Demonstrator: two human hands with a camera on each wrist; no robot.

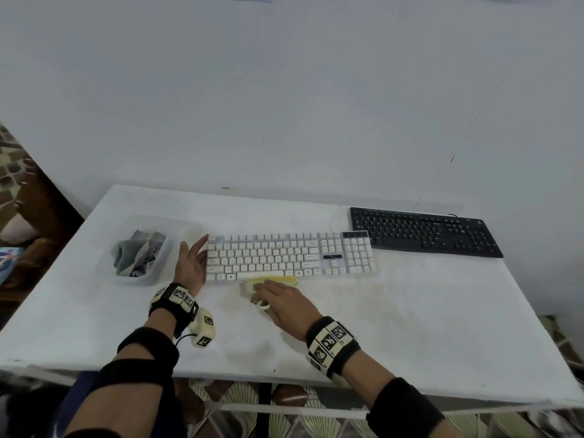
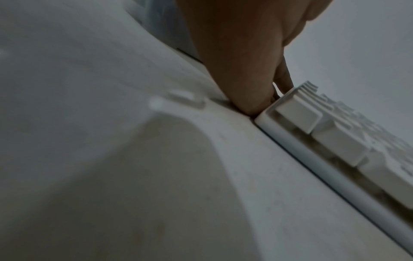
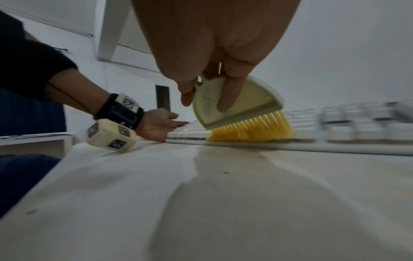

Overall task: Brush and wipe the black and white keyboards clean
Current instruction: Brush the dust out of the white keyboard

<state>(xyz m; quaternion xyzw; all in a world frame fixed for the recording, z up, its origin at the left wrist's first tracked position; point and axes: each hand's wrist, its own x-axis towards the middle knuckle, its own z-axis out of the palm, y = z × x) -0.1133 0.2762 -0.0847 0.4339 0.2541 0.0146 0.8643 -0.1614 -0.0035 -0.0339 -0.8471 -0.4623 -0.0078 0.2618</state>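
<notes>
My right hand grips the brush, bristles on the white keyboard's near edge. Left hand, fingers straight, braces its left end; black keyboard lies behind-right. Only the wrist view shows the bristles touching.

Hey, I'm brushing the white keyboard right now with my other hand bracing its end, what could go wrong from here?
1. The brush bristles sit on the near edge of the white keyboard, so dust may be swept onto the table in front of you rather than collected.
2. Your left hand only rests open against the keyboard's end; a sideways stroke away from it could slide the board toward the black keyboard.
</notes>
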